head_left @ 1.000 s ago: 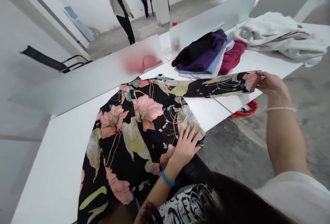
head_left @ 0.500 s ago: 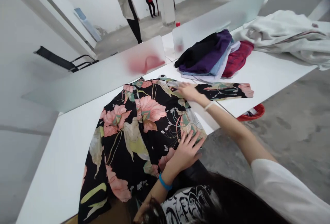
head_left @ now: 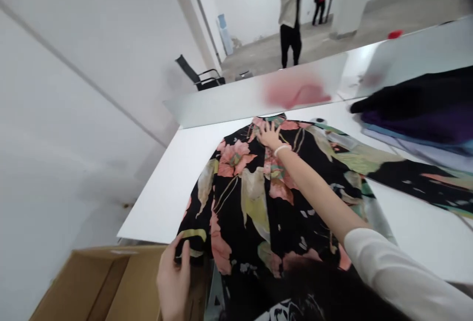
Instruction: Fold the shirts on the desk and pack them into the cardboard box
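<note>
A black long-sleeved shirt [head_left: 254,197] with large pink and green flowers lies spread on the white table, its collar toward the divider. At the near left, my left hand [head_left: 174,269] pinches the end of one sleeve by the table's edge. My right hand [head_left: 269,136] rests flat just below the collar, fingers spread over the fabric. The other sleeve [head_left: 414,178] stretches out to the right. Dark hair hides part of the shirt's hem.
A frosted divider [head_left: 229,104] runs along the back of the white table [head_left: 158,193]. Folded clothes [head_left: 417,109] are stacked at the right. An open cardboard box [head_left: 96,281] stands below left. Beyond are a black chair [head_left: 201,77] and two people.
The view has swung left. My left hand has gone from the shirt's lower right side to the left sleeve's end. My right hand has moved from the right shoulder to near the collar.
</note>
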Action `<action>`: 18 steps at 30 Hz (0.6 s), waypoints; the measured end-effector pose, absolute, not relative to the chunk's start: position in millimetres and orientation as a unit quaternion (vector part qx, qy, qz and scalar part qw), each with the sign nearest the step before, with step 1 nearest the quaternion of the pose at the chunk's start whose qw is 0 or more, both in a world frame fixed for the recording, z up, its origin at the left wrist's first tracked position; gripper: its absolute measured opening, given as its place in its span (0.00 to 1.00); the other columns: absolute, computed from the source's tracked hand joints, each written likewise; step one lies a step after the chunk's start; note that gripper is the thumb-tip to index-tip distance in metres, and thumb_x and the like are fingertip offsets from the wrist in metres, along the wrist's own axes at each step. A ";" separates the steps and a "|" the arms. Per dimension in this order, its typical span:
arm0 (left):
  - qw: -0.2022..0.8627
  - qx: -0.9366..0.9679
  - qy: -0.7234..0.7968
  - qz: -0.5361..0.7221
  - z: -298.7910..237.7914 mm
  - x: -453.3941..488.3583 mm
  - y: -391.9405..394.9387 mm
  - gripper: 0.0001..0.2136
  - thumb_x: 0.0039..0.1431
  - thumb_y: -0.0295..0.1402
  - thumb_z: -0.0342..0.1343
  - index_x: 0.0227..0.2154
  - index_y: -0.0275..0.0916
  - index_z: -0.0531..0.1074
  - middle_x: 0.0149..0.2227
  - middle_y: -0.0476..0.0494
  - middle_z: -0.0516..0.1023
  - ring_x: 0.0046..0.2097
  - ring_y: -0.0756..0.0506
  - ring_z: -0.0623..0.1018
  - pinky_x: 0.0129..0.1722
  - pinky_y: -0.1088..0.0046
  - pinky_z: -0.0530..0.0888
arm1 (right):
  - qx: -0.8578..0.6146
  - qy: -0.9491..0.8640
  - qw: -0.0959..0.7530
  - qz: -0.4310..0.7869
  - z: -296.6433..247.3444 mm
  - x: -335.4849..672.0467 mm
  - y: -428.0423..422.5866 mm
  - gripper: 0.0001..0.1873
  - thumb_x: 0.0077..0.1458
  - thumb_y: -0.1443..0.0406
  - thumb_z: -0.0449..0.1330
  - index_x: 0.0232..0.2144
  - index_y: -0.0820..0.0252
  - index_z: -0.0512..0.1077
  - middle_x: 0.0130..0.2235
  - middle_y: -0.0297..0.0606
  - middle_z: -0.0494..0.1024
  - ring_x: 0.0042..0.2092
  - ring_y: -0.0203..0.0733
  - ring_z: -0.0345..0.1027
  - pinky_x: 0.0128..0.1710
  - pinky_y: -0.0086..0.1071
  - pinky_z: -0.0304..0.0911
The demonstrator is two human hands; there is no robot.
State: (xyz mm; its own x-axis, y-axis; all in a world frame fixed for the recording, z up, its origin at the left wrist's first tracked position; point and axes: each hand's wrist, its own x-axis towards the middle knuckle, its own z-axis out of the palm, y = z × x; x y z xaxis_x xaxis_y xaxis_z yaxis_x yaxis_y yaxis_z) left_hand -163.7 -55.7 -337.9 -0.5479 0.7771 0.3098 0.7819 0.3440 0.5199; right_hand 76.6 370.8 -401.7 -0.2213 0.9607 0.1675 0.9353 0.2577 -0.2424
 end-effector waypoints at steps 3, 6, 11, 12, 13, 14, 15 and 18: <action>-0.041 -0.472 -0.836 -0.278 -348.5 -198.6 -70.8 0.20 0.59 0.47 0.48 0.48 0.42 0.71 0.49 0.40 0.78 0.47 0.39 0.78 0.43 0.62 0.76 | -0.640 -0.754 0.134 0.064 -416.5 70.3 390.0 0.36 0.63 0.50 0.35 0.66 0.64 0.48 0.68 0.51 0.43 0.67 0.67 0.33 0.59 0.66 0.34; -0.073 -0.594 -0.785 -0.164 -373.6 -210.0 -71.6 0.25 0.56 0.42 0.53 0.56 0.41 0.66 0.58 0.37 0.70 0.60 0.36 0.68 0.56 0.51 0.66 | -0.639 -0.756 0.127 0.067 -425.8 69.3 397.0 0.36 0.62 0.48 0.35 0.66 0.59 0.48 0.69 0.47 0.43 0.67 0.65 0.32 0.60 0.65 0.32; -0.074 -0.650 -0.753 -0.076 -403.2 -245.9 -80.9 0.27 0.54 0.30 0.50 0.59 0.46 0.63 0.63 0.41 0.62 0.65 0.38 0.59 0.60 0.46 0.59 | -0.647 -0.751 0.112 0.075 -429.2 70.7 401.5 0.37 0.61 0.47 0.34 0.66 0.56 0.48 0.69 0.44 0.41 0.68 0.63 0.30 0.60 0.64 0.30; -0.093 -0.652 -0.747 -0.089 -401.9 -257.9 -84.6 0.25 0.55 0.30 0.48 0.57 0.47 0.66 0.62 0.43 0.64 0.64 0.39 0.62 0.59 0.50 0.62 | -0.647 -0.751 0.109 0.075 -429.6 71.0 402.4 0.37 0.61 0.47 0.34 0.66 0.56 0.48 0.69 0.43 0.41 0.68 0.63 0.31 0.60 0.64 0.30; -0.112 -0.650 -0.744 -0.108 -397.7 -270.7 -87.7 0.23 0.55 0.30 0.47 0.55 0.48 0.68 0.61 0.45 0.66 0.62 0.41 0.64 0.59 0.54 0.64 | -0.646 -0.752 0.108 0.073 -430.0 71.2 403.2 0.37 0.61 0.46 0.34 0.66 0.56 0.48 0.69 0.43 0.41 0.68 0.63 0.31 0.60 0.64 0.30; -0.121 -0.640 -0.747 -0.132 -391.0 -283.5 -89.6 0.22 0.55 0.29 0.45 0.53 0.48 0.70 0.59 0.46 0.69 0.61 0.42 0.67 0.58 0.57 0.66 | -0.646 -0.753 0.107 0.071 -430.4 71.5 403.9 0.37 0.61 0.46 0.34 0.66 0.56 0.48 0.69 0.43 0.41 0.68 0.63 0.30 0.60 0.64 0.30; -0.116 -0.624 -0.757 -0.159 -382.4 -296.0 -89.6 0.22 0.54 0.29 0.45 0.50 0.48 0.72 0.58 0.46 0.71 0.59 0.42 0.69 0.57 0.58 0.67 | -0.646 -0.753 0.105 0.070 -430.7 71.7 404.5 0.37 0.61 0.46 0.33 0.66 0.56 0.47 0.69 0.43 0.41 0.68 0.63 0.30 0.60 0.64 0.30; -0.022 -0.515 -0.820 -0.249 -354.3 -329.4 -74.8 0.21 0.51 0.32 0.47 0.48 0.45 0.73 0.53 0.42 0.75 0.54 0.37 0.73 0.55 0.56 0.68 | -0.648 -0.753 0.093 0.065 -431.0 71.9 404.8 0.38 0.61 0.46 0.32 0.67 0.56 0.46 0.69 0.44 0.40 0.68 0.62 0.30 0.60 0.64 0.30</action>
